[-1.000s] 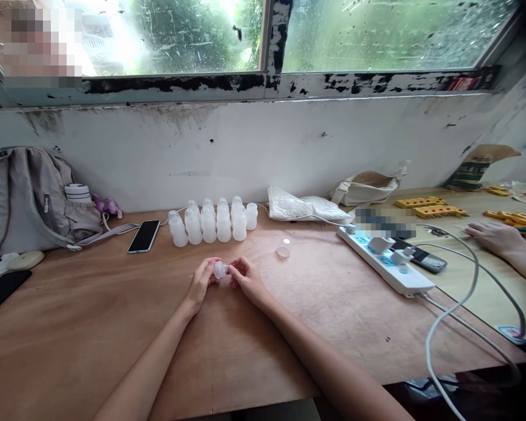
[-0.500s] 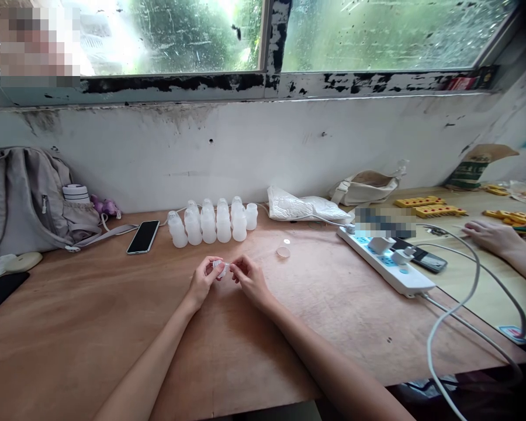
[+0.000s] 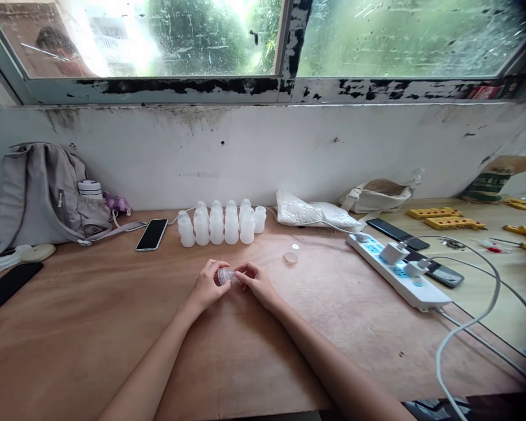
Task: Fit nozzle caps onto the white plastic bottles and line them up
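While the left hand (image 3: 207, 285) grips the clear ribbed part (image 3: 224, 276), the right hand (image 3: 258, 283) pinches its narrow end

No words, brands or numbers can be read. Clock directions run from the middle of the view: the green label (image 3: 490, 182) on the brown bag (image 3: 514, 164), near three o'clock, carries pale marks too blurred to make out; so does the red item (image 3: 483, 93) on the window ledge (image 3: 377, 104), near two.
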`<state>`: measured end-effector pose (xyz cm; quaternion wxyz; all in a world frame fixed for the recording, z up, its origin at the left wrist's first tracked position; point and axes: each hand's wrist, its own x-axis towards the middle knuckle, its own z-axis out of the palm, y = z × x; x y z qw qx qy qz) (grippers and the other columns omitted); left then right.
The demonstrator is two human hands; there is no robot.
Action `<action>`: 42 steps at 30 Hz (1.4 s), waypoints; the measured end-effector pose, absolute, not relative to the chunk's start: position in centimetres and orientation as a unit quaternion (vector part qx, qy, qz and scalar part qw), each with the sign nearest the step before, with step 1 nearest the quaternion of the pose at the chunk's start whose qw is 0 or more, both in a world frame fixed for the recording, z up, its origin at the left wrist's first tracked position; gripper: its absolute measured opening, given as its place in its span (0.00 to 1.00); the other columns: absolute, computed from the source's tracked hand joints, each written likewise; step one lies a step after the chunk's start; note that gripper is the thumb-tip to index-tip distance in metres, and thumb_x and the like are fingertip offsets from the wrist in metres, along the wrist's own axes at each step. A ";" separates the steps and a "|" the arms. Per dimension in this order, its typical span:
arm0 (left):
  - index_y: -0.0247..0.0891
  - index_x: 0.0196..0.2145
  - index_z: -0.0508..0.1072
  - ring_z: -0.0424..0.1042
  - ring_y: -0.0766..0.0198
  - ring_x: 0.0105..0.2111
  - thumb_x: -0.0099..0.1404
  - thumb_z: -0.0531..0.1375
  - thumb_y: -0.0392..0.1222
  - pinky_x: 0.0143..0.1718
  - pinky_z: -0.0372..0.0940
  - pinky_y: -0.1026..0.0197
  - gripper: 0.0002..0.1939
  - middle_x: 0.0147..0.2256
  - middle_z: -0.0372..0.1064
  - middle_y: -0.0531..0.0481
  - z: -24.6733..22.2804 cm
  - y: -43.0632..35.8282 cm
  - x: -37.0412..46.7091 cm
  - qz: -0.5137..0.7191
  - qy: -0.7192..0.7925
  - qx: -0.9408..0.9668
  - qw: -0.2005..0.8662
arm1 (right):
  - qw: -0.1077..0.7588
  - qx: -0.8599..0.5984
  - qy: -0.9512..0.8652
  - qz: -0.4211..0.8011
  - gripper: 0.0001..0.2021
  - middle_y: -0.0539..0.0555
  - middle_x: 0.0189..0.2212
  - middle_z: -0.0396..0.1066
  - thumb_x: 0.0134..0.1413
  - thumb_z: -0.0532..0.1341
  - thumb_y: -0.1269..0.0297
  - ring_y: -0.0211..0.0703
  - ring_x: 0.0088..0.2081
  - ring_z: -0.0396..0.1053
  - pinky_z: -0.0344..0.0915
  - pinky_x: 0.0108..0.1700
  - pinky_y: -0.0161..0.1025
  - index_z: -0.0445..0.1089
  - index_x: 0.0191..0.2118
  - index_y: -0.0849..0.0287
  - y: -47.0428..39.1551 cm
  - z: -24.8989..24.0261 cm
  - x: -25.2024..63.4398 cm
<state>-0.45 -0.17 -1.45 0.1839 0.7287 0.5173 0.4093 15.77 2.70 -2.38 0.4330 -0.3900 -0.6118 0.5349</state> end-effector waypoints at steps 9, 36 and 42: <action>0.41 0.37 0.65 0.67 0.63 0.34 0.55 0.55 0.37 0.36 0.61 0.63 0.10 0.36 0.64 0.50 -0.8 -0.7 -0.2 0.388 0.526 0.750 0.098 | 0.532 -0.570 -0.524 0.342 0.15 0.56 0.32 0.66 0.47 0.52 0.59 0.42 0.31 0.68 0.66 0.26 0.36 0.61 0.41 0.61 8.3 -3.1 17.8; 0.41 0.35 0.63 0.67 0.65 0.34 0.58 0.51 0.35 0.35 0.62 0.66 0.07 0.36 0.64 0.51 -1.6 -0.5 -0.6 0.403 0.510 0.756 0.074 | 0.351 -0.670 -0.607 0.244 0.23 0.59 0.43 0.66 0.43 0.60 0.59 0.47 0.40 0.67 0.64 0.34 0.37 0.61 0.47 0.60 18.8 -1.3 20.0; 0.41 0.36 0.64 0.67 0.65 0.36 0.59 0.51 0.35 0.36 0.62 0.65 0.07 0.39 0.63 0.51 -1.6 -0.4 -0.5 0.403 0.507 0.758 0.080 | 0.354 -0.684 -0.592 0.238 0.20 0.61 0.40 0.66 0.47 0.56 0.57 0.46 0.38 0.67 0.65 0.30 0.34 0.61 0.45 0.62 18.8 -1.4 19.6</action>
